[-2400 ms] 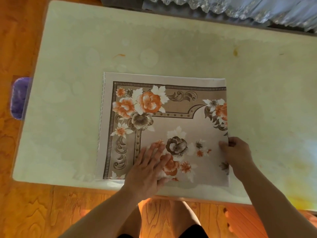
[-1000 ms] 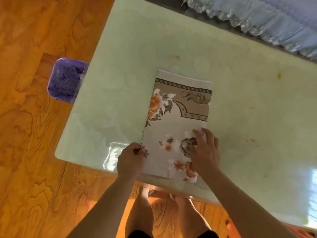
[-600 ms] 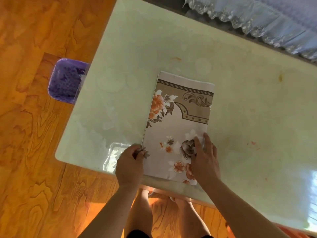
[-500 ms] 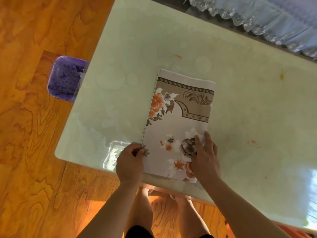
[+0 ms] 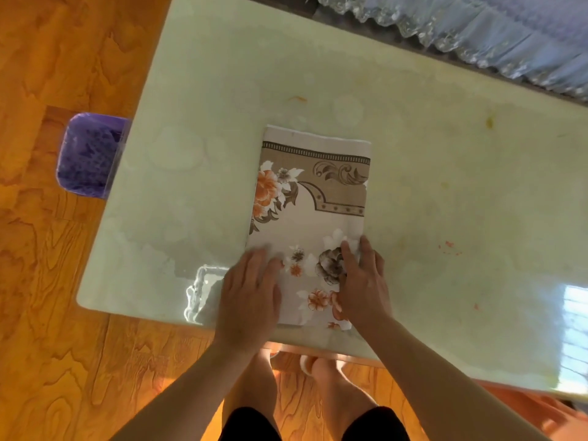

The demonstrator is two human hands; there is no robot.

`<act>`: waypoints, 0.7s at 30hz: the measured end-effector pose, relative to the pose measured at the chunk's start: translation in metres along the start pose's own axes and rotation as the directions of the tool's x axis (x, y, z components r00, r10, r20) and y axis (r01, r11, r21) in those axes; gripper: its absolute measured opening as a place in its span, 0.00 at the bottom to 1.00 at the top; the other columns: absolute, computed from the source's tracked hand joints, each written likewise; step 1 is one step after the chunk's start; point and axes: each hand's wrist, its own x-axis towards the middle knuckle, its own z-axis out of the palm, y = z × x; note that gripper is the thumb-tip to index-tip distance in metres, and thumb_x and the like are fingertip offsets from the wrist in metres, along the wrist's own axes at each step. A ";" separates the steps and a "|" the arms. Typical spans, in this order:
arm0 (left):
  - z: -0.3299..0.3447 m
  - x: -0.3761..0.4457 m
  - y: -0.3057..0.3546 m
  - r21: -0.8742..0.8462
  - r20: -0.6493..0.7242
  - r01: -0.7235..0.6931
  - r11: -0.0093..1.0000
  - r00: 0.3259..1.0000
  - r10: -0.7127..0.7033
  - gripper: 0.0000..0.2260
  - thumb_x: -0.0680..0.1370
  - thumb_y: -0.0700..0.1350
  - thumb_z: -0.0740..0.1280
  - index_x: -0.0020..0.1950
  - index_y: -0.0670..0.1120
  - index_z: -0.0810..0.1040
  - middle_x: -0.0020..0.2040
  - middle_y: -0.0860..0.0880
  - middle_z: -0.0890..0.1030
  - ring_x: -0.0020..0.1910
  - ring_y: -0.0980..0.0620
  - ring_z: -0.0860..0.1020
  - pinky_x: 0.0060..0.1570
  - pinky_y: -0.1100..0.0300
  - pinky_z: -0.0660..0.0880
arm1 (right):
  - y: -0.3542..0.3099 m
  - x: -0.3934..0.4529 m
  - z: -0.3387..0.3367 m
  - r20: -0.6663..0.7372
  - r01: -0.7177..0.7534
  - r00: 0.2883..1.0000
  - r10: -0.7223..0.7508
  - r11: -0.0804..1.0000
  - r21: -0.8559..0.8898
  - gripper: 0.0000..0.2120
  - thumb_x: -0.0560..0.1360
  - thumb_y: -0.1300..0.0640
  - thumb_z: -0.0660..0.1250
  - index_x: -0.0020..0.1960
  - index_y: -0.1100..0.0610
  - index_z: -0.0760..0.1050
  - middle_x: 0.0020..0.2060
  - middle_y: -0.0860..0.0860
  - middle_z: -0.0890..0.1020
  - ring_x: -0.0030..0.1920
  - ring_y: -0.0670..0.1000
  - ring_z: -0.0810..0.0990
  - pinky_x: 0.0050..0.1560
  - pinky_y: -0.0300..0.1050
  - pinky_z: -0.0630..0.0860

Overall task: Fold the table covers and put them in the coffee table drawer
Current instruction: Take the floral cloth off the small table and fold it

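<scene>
Head view: left hand (image 5: 251,291) and right hand (image 5: 362,281), fingers flat, press the folded cover (image 5: 310,224) at the bench (image 5: 191,173) edge, six o'clock; uneven pressure could skew its layers.

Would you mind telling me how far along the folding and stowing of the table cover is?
Done: the floral table cover lies folded narrow on the table. In hand: left hand and right hand press it flat. Left: stowing; no drawer visible.

A purple bin (image 5: 87,155) sits on the wooden floor (image 5: 47,345) just beside the table; pale ruffled fabric (image 5: 496,33) runs along its far side.
</scene>
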 end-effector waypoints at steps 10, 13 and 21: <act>0.052 0.007 -0.023 0.235 0.064 -0.209 0.949 0.978 0.199 0.31 0.82 0.56 0.59 0.81 0.41 0.60 0.81 0.37 0.57 0.81 0.35 0.53 0.77 0.37 0.55 | -0.059 -0.011 0.043 -0.366 0.390 0.856 -0.364 0.921 -0.002 0.20 0.78 0.60 0.59 0.69 0.60 0.72 0.75 0.61 0.65 0.78 0.62 0.58 0.77 0.61 0.58; 0.052 0.006 -0.026 0.258 0.078 -0.221 0.941 0.975 0.207 0.36 0.81 0.58 0.60 0.82 0.39 0.56 0.82 0.37 0.53 0.81 0.36 0.49 0.78 0.38 0.54 | -0.062 -0.010 0.070 -0.259 0.506 0.824 -0.503 0.860 -0.060 0.22 0.81 0.55 0.61 0.74 0.57 0.66 0.76 0.59 0.64 0.79 0.60 0.55 0.78 0.58 0.54; 0.046 0.008 -0.019 0.268 0.059 -0.175 0.947 0.985 0.165 0.28 0.84 0.56 0.52 0.82 0.45 0.58 0.82 0.39 0.54 0.82 0.39 0.49 0.79 0.40 0.51 | 0.009 -0.008 0.075 -0.200 0.384 0.885 -0.420 0.902 -0.196 0.28 0.84 0.44 0.52 0.79 0.57 0.61 0.80 0.57 0.58 0.81 0.58 0.51 0.79 0.60 0.48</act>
